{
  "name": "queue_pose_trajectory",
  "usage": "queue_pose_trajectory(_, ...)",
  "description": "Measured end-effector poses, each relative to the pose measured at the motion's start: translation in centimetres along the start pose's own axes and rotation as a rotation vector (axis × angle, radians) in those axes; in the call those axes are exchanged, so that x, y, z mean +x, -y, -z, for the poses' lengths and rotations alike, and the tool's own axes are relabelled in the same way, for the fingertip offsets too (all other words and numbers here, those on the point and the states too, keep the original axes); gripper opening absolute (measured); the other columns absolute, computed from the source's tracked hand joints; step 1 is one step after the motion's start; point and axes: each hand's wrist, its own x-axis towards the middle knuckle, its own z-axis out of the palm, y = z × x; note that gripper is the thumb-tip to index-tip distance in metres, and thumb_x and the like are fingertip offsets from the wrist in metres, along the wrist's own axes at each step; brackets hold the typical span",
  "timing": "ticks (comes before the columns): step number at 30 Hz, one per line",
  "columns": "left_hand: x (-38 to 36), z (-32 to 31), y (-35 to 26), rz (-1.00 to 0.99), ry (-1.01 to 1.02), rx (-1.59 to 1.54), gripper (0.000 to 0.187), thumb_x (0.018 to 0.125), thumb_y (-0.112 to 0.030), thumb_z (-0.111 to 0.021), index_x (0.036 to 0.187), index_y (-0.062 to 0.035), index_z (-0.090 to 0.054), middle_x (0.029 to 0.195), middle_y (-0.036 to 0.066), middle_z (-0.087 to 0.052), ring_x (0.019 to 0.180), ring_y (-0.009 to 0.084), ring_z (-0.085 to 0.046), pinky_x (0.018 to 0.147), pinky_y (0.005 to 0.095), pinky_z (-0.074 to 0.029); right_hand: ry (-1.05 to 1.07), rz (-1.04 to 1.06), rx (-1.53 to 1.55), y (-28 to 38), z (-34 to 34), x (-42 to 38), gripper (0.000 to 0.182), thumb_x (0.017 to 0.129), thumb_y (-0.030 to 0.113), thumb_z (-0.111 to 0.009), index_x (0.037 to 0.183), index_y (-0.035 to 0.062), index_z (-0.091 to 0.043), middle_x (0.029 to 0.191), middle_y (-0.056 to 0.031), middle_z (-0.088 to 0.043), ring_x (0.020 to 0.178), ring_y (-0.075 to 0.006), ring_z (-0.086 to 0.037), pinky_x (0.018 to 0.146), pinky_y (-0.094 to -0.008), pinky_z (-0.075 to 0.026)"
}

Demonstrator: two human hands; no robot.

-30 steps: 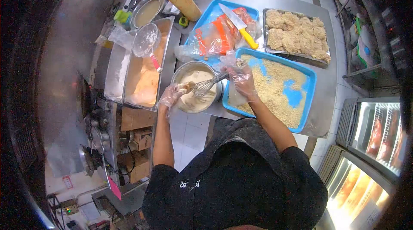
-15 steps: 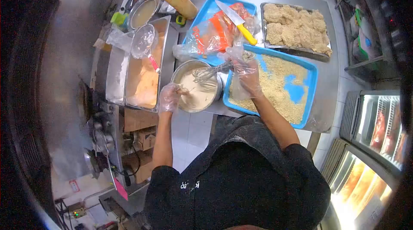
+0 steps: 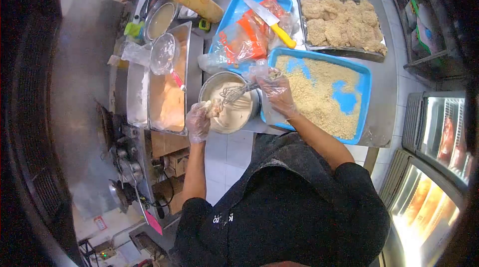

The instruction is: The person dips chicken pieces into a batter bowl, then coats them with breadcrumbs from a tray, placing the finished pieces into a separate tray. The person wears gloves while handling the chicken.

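Observation:
My left hand, in a clear plastic glove, grips a piece of batter-coated meat over the left rim of a metal pot. Pale, creamy batter fills much of the pot. In my gloved right hand is a wire whisk, its handle mostly hidden by my fingers. The whisk's wires hang over the batter, close to the meat. Right beside that hand lies a blue tray with a layer of crumbs.
Coated pieces fill a metal tray at the back right. A yellow-handled knife lies across plastic bags in another blue tray. To the left, a sieve rests over a pan of orange-tinted powder. A film roll stands behind.
My left hand has lifted the meat, which now shows more fully above the batter. The whisk has shifted left, nearer to the meat. The whole view has moved slightly.

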Motion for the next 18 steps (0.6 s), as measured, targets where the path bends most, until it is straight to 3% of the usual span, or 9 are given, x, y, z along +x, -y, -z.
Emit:
queue_pose_trajectory(4, -1.8, -1.1, 2.7, 0.237, 0.028, -0.061, 0.02, 0.071, -0.001, -0.067, 0.091, -0.0038, -0.065, 0.082, 0.008, -0.064, 0.074, 0.0174, -0.06, 0.066, 0.0277, -0.049, 0.022, -0.01, 0.125, -1.4, -0.3, 0.8, 0.034, 0.084, 0.012, -0.062, 0.111, -0.0023, -0.048, 0.089, -0.0074, -0.062, 0.081, -0.0105, -0.058, 0.069, -0.0249, -0.049)
queue_pose_trajectory(7, -1.5, -1.0, 2.2, 0.43, 0.105, 0.01, 0.02, 0.072, -0.006, -0.068, 0.091, -0.0023, -0.064, 0.081, 0.008, -0.065, 0.072, 0.0166, -0.06, 0.066, 0.0285, -0.049, 0.081, 0.005, -0.259, -3.6, 0.1, 1.7, 0.037, 0.084, 0.014, -0.063, 0.112, -0.0019, -0.048, 0.094, -0.0094, -0.061, 0.084, -0.0127, -0.057, 0.072, -0.0265, -0.048)
queue_pose_trajectory(8, -0.7, -0.5, 1.2, 0.472, 0.141, 0.087, 0.02, 0.072, -0.007, -0.069, 0.091, -0.0018, -0.064, 0.081, 0.009, -0.066, 0.071, 0.0165, -0.06, 0.066, 0.0287, -0.049, 0.041, 0.112, -0.307, -3.5, 0.5, 2.3, 0.037, 0.084, 0.016, -0.063, 0.113, -0.0019, -0.048, 0.096, -0.0099, -0.06, 0.086, -0.0135, -0.057, 0.074, -0.0274, -0.048)
queue_pose_trajectory(9, -0.1, -0.2, 0.3, 0.552, 0.131, -0.215, 0.022, 0.071, -0.009, -0.07, 0.09, -0.0008, -0.064, 0.078, 0.01, -0.065, 0.069, 0.0172, -0.06, 0.065, 0.0299, -0.048, 0.004, 0.215, -0.353, -2.7, 1.1, 2.6, 0.038, 0.084, 0.018, -0.063, 0.113, -0.0019, -0.048, 0.098, -0.0104, -0.06, 0.088, -0.0142, -0.056, 0.075, -0.0284, -0.047)
queue_pose_trajectory(12, -1.8, -0.7, 2.3, 0.583, 0.125, -0.045, 0.018, 0.074, -0.009, -0.066, 0.09, -0.0019, -0.064, 0.076, 0.007, -0.064, 0.066, 0.0134, -0.058, 0.061, 0.0285, -0.046, -0.217, 0.241, -0.472, 2.5, 4.3, 2.5, 0.037, 0.086, 0.027, -0.057, 0.111, 0.0, -0.054, 0.102, -0.0135, -0.059, 0.094, -0.0252, -0.056, 0.086, -0.0351, -0.042)
queue_pose_trajectory(14, -0.4, 0.8, -0.8, 0.777, 0.121, -0.103, 0.02, 0.075, -0.011, -0.065, 0.093, -0.0017, -0.063, 0.077, 0.007, -0.064, 0.067, 0.0138, -0.057, 0.061, 0.0284, -0.045, -0.231, 0.174, -0.691, 2.6, 10.7, 2.5, 0.035, 0.086, 0.026, -0.055, 0.107, -0.0019, -0.056, 0.102, -0.0143, -0.06, 0.094, -0.024, -0.056, 0.085, -0.0339, -0.042)
queue_pose_trajectory(15, -0.5, 1.0, -1.2, 0.826, 0.125, -0.112, 0.021, 0.076, -0.012, -0.064, 0.094, -0.0016, -0.063, 0.077, 0.007, -0.063, 0.067, 0.0139, -0.057, 0.061, 0.0284, -0.045, -0.304, 0.285, -0.382, 5.3, 12.0, 1.4, 0.032, 0.085, 0.024, -0.055, 0.105, -0.0012, -0.058, 0.1, -0.0157, -0.062, 0.09, -0.0226, -0.058, 0.082, -0.0317, -0.043)
queue_pose_trajectory(16, -0.5, 1.1, -1.6, 0.876, 0.129, -0.121, 0.022, 0.077, -0.013, -0.064, 0.095, -0.0016, -0.062, 0.078, 0.007, -0.063, 0.068, 0.014, -0.056, 0.061, 0.0284, -0.045, -0.421, 0.386, -0.772, 5.4, 15.8, -1.0, 0.028, 0.084, 0.018, -0.055, 0.104, -0.0014, -0.06, 0.099, -0.0141, -0.064, 0.086, -0.0221, -0.059, 0.077, -0.0299, -0.045)
queue_pose_trajectory(18, -1.3, 0.9, -0.7, 0.876, 0.147, -0.092, 0.023, 0.078, -0.017, -0.062, 0.096, -0.0017, -0.062, 0.079, 0.006, -0.063, 0.068, 0.0139, -0.055, 0.061, 0.0285, -0.044, -0.482, 0.039, -0.904, 2.2, 26.2, -5.2, 0.039, 0.091, 0.018, -0.044, 0.127, 0.0031, -0.043, 0.126, -0.0144, -0.047, 0.105, -0.0255, -0.052, 0.092, -0.0339, -0.042)
